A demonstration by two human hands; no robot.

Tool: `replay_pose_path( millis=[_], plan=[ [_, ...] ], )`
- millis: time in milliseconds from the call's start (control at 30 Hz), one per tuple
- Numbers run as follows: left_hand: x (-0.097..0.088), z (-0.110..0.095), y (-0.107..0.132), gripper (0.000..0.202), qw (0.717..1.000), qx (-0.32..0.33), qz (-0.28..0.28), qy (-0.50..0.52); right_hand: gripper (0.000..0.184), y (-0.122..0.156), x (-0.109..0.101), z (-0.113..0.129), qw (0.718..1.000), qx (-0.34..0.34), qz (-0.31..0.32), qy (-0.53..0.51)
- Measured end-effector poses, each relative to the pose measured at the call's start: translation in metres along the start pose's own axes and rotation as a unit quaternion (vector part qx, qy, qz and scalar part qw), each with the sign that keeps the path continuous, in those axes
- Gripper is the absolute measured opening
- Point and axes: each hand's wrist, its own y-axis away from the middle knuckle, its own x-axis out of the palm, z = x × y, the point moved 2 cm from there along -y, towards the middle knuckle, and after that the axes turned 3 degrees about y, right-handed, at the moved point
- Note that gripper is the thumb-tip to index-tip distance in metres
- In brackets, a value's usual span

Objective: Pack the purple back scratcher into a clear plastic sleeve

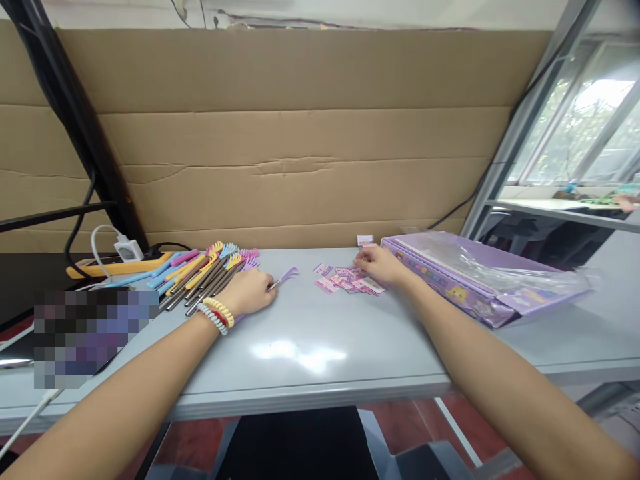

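Observation:
My left hand [249, 291] is closed around a thin metal stick with a purple claw-shaped tip [289, 273], holding it low over the grey table [300, 347]. Bead bracelets sit on that wrist. Just left of it lies a pile of similar sticks [205, 273] with yellow, blue, pink and purple ends. My right hand [381, 265] rests fingers-down on a scatter of small pink cards [345, 280], its fingertips pinching at them; which card it grips is hidden.
A flat purple box in clear plastic wrap [470, 277] lies to the right of the cards. A white charger plug and cable [127, 250] sit at the back left beside a yellow strip. A cardboard wall [300, 147] backs the table.

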Motion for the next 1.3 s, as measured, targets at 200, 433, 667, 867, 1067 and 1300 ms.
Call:
replay_pose_path(
  millis=[200, 433, 667, 867, 1067, 1300],
  plan=[
    [-0.003, -0.002, 0.001, 0.041, 0.999, -0.033, 0.022, -0.019, 0.021, -0.004, 0.017, -0.009, 0.997, 0.003, 0.071, -0.022],
    [-0.003, 0.013, 0.004, 0.044, 0.993, -0.021, 0.116, 0.002, 0.018, -0.004, 0.016, -0.007, 0.996, 0.008, 0.083, -0.012],
    [-0.003, 0.011, 0.000, 0.067, 0.994, -0.042, 0.096, 0.032, 0.020, -0.002, 0.016, -0.005, 0.995, 0.018, 0.095, -0.004],
    [-0.010, 0.031, -0.001, 0.055, 0.992, -0.109, 0.052, 0.025, 0.019, 0.000, 0.013, -0.001, 0.996, 0.019, 0.082, 0.014],
    [-0.018, 0.045, 0.001, 0.041, 0.991, -0.125, 0.020, 0.043, 0.018, 0.001, 0.010, 0.002, 0.996, 0.021, 0.089, 0.012],
    [-0.036, 0.052, 0.007, 0.030, 0.945, -0.174, -0.261, 0.091, 0.018, 0.000, 0.012, 0.000, 0.996, 0.021, 0.091, -0.003]
  ],
)
